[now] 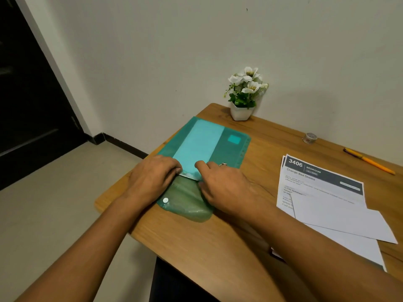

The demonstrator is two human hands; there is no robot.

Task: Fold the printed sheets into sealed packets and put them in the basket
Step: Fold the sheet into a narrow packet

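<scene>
1. The green folder (220, 149) lies at your desk's (218, 247) left edge, and the printed sheets (322, 199) lie at its right edge.
2. The folded sheet (198, 147) sits mostly inside the folder.
3. Your left hand (152, 177), palm down, curls its fingers on the sheet's near edge.
4. Your right hand (226, 186) presses one fingertip there.

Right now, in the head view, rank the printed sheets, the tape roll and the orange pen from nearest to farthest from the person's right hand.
1. Printed sheets: directly to the right of the right hand.
2. Tape roll: farther back and to the right, beyond the sheets' top corner.
3. Orange pen: farthest out, at the far right.
</scene>
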